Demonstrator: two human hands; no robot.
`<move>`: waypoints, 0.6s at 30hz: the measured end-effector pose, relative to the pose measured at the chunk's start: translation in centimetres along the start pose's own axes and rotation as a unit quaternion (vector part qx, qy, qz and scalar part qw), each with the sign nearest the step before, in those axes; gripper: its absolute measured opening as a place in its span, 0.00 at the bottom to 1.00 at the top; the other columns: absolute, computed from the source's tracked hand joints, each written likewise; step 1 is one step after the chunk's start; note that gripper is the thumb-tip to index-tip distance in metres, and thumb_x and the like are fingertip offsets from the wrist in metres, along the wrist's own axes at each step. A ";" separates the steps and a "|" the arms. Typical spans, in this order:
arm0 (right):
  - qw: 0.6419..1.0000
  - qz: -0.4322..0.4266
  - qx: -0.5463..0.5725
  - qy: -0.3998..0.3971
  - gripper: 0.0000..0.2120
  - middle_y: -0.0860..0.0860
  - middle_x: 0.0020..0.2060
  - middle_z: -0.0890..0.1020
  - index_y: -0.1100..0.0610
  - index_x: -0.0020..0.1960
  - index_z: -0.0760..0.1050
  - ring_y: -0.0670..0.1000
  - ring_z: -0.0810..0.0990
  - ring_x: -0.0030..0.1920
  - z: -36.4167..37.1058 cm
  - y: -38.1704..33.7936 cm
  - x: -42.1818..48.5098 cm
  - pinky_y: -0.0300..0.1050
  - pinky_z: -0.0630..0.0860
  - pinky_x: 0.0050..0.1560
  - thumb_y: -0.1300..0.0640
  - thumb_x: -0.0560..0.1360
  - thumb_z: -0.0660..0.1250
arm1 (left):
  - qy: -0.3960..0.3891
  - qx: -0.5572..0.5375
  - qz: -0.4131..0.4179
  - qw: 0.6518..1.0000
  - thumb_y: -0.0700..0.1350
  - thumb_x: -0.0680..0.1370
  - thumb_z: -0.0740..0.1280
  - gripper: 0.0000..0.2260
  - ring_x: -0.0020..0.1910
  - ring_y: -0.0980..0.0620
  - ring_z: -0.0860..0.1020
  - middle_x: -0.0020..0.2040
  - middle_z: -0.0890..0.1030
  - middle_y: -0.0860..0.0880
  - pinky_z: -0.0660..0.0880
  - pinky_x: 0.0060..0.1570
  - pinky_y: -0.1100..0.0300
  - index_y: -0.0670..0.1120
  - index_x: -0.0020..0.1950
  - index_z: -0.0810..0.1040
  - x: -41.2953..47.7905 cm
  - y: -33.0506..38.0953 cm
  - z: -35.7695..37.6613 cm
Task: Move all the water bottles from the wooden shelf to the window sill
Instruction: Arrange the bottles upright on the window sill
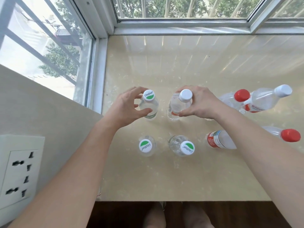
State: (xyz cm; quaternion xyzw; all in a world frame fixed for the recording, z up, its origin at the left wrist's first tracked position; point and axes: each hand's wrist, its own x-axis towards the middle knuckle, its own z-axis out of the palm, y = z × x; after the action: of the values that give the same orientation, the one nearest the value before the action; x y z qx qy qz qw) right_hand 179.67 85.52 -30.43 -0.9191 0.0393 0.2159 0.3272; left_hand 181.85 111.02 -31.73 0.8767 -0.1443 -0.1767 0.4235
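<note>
I look down on the beige marble window sill, where several clear water bottles stand upright. My left hand curls around a green-and-white-capped bottle. My right hand grips a white-capped bottle with a red label. Closer to me stand two more green-capped bottles. On the right are two red-capped bottles, a white-capped one and a red-labelled bottle partly behind my right forearm. The wooden shelf is out of view.
Window frames with glass close off the sill at the back and the left. A grey wall with a white power socket stands at the left. The sill's front edge is near me, with dark wooden floor and my feet below.
</note>
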 end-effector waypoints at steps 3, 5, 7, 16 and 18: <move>1.000 -0.004 0.004 0.001 0.30 0.50 0.59 0.81 0.53 0.63 0.77 0.53 0.75 0.60 0.1 0.2 0.0 0.44 0.71 0.59 0.58 0.63 0.81 | 0.006 0.011 0.002 1.000 0.44 0.71 0.76 0.22 0.54 0.73 0.72 0.55 0.75 0.61 0.77 0.51 0.69 0.54 0.62 0.74 -0.1 0.0 0.2; 1.000 -0.008 0.005 0.002 0.31 0.50 0.60 0.80 0.52 0.64 0.76 0.53 0.75 0.61 0.1 0.3 0.1 0.44 0.70 0.58 0.58 0.64 0.81 | 0.001 0.025 0.004 1.000 0.44 0.70 0.76 0.25 0.55 0.67 0.74 0.58 0.75 0.59 0.78 0.54 0.62 0.54 0.64 0.73 -0.3 0.0 0.3; 1.000 -0.012 -0.006 -0.005 0.36 0.51 0.63 0.78 0.51 0.69 0.73 0.53 0.73 0.64 0.1 0.5 0.0 0.43 0.69 0.61 0.58 0.64 0.81 | -0.011 0.055 0.001 0.998 0.47 0.69 0.77 0.31 0.59 0.61 0.74 0.63 0.74 0.58 0.76 0.57 0.55 0.55 0.68 0.68 -0.5 -0.1 0.3; 0.988 -0.030 -0.144 0.045 0.34 0.50 0.63 0.73 0.49 0.75 0.65 0.54 0.74 0.63 -4.6 0.0 -7.4 0.53 0.75 0.59 0.51 0.72 0.73 | 0.021 0.290 -0.043 0.956 0.58 0.71 0.72 0.35 0.66 0.49 0.69 0.68 0.71 0.53 0.72 0.52 0.52 0.55 0.74 0.61 -5.1 3.8 -3.2; 0.981 -0.039 -0.172 0.079 0.27 0.48 0.60 0.74 0.48 0.72 0.68 0.53 0.75 0.60 -7.0 0.1 -10.7 0.50 0.75 0.52 0.51 0.74 0.70 | 0.042 0.310 -0.011 0.950 0.58 0.71 0.71 0.33 0.64 0.47 0.72 0.66 0.73 0.52 0.73 0.51 0.51 0.53 0.73 0.64 -5.9 5.7 -3.7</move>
State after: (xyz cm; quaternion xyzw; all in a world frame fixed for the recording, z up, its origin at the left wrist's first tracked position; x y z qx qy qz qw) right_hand 172.54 80.38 -21.14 -0.9768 -0.0083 0.1329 0.1679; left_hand 177.52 112.53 -23.93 0.9730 -0.1641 -0.0910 0.1347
